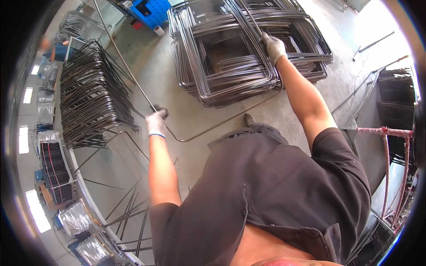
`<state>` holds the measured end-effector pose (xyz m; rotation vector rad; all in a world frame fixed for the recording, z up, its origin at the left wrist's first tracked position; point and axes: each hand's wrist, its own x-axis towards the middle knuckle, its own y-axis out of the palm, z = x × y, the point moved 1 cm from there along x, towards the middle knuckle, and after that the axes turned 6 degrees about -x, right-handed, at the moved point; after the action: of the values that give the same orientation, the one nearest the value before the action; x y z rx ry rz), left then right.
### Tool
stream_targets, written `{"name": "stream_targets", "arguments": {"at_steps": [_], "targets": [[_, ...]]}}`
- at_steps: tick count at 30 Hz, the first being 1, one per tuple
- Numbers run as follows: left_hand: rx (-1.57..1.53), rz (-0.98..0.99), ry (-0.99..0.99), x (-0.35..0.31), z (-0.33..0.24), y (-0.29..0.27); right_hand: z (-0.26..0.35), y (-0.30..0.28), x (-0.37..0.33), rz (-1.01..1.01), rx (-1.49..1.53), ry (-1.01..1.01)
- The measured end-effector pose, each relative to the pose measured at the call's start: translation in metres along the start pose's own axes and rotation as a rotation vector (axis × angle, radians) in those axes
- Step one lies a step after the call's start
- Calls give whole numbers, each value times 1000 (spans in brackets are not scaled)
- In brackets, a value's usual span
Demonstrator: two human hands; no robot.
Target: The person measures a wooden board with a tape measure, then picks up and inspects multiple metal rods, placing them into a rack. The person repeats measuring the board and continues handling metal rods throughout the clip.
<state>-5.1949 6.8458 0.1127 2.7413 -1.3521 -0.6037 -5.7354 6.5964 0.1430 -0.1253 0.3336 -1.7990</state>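
Observation:
Between my two hands spans a long bent metal rod frame, its rounded corners turned toward me. My left hand, in a pale work glove, is closed around its left side. The other side is gripped by my gloved right hand, which reaches over a large stack of similar bent metal frames lying on the floor ahead. The rod's far ends run up and away; the left one leaves the upper edge of the view.
To the left, many dark bent rods hang in a dense row on a rack. A blue perforated cart stands beyond the stack. At right is a stand with pink-wrapped bars. Loose rods stick out at the lower left.

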Motion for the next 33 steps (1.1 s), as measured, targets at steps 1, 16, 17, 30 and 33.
{"name": "stream_targets", "arguments": {"at_steps": [1, 16, 17, 30, 33], "targets": [[-49, 26, 0, -7, -18, -2, 4, 7, 7, 47, 30, 44], [-121, -97, -60, -4, -39, 1, 8, -1, -5, 301, 120, -165], [-114, -107, -66, -1, -40, -3, 3, -3, -3, 341, 120, -191], [34, -198, -166, -89, 34, -14, -68, -48, -122, 164, 98, 379], [-14, -143, -209, -97, 53, -28, -79, -53, -121, 191, 47, 373]]}}
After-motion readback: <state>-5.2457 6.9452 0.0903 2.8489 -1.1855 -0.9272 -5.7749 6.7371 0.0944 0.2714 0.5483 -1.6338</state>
